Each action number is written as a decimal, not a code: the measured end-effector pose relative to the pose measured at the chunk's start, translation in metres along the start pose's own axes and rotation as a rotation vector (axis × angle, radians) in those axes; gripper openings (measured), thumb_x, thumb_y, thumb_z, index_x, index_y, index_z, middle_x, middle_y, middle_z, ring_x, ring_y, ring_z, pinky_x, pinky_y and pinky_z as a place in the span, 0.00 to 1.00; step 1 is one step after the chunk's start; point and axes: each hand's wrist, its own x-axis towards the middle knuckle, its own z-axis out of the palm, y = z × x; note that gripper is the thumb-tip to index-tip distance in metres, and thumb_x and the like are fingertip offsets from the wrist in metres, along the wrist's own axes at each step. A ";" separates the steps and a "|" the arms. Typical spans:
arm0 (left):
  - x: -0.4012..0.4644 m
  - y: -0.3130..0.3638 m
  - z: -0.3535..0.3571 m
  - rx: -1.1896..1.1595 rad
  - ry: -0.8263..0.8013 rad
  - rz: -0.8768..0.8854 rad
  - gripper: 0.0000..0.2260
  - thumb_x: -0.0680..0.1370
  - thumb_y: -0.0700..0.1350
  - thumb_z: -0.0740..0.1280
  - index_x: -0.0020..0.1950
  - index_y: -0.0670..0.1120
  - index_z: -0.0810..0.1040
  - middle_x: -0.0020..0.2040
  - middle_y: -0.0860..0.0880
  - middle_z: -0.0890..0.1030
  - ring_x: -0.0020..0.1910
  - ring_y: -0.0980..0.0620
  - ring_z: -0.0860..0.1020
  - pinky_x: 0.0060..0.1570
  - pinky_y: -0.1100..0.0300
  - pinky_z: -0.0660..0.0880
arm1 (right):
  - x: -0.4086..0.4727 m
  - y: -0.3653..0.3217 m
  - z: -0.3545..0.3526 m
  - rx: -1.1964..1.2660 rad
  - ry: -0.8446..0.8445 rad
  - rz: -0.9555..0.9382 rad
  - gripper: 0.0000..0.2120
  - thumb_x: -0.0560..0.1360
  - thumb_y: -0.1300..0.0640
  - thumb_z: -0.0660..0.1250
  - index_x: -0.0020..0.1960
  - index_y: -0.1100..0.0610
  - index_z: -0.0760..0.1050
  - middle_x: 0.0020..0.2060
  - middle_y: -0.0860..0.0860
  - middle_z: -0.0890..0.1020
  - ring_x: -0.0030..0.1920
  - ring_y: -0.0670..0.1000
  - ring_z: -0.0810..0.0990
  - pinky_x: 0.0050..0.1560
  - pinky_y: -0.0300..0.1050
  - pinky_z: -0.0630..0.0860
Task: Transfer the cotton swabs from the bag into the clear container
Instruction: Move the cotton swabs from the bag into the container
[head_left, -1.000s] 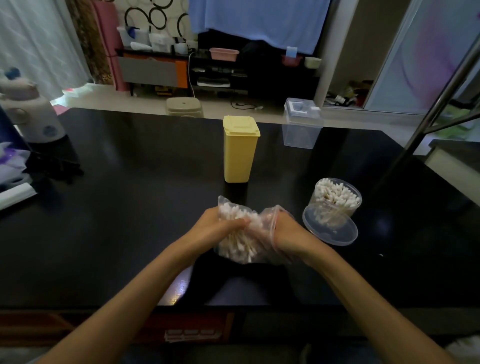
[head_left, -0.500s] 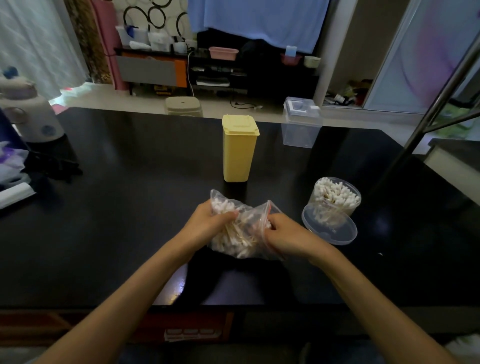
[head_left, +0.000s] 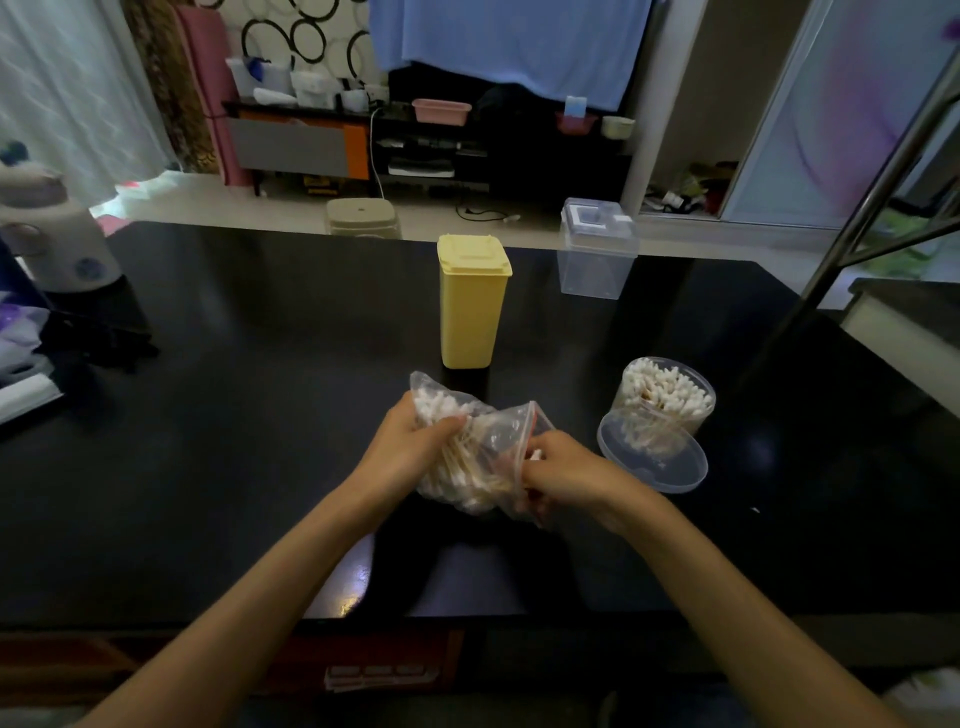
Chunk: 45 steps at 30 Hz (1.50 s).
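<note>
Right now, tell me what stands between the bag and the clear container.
Nothing visible does. The bag, held by both hands, left and right, has bare table between it and the clear container; the lid leans against the container's near side.

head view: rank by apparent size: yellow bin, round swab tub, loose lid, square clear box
1. yellow bin
2. round swab tub and loose lid: look alike, not ranked
3. square clear box: smallest-looking, but farthest away, so unsure

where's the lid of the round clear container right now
In the head view the clear lid lies on the black table, leaning against the near side of the round clear container, just right of the right hand.
</note>
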 end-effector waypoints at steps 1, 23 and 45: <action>0.000 0.000 0.001 0.008 0.006 0.001 0.07 0.77 0.38 0.66 0.54 0.44 0.78 0.50 0.45 0.83 0.50 0.50 0.81 0.52 0.55 0.78 | 0.002 0.001 0.002 0.019 0.005 0.019 0.09 0.76 0.58 0.63 0.42 0.62 0.77 0.31 0.56 0.78 0.29 0.48 0.75 0.29 0.36 0.74; -0.003 0.015 -0.009 -0.078 -0.152 -0.309 0.08 0.79 0.46 0.64 0.55 0.46 0.79 0.41 0.48 0.84 0.33 0.57 0.82 0.33 0.65 0.76 | -0.005 -0.005 -0.012 -0.303 0.774 -0.696 0.15 0.74 0.55 0.65 0.32 0.49 0.63 0.23 0.42 0.67 0.24 0.47 0.68 0.27 0.53 0.70; 0.011 0.011 -0.024 0.173 0.051 -0.356 0.20 0.71 0.52 0.73 0.57 0.40 0.79 0.53 0.42 0.82 0.49 0.48 0.82 0.53 0.55 0.78 | -0.002 -0.004 -0.034 0.133 0.818 -0.543 0.19 0.74 0.60 0.68 0.27 0.55 0.65 0.22 0.48 0.68 0.26 0.43 0.66 0.27 0.35 0.62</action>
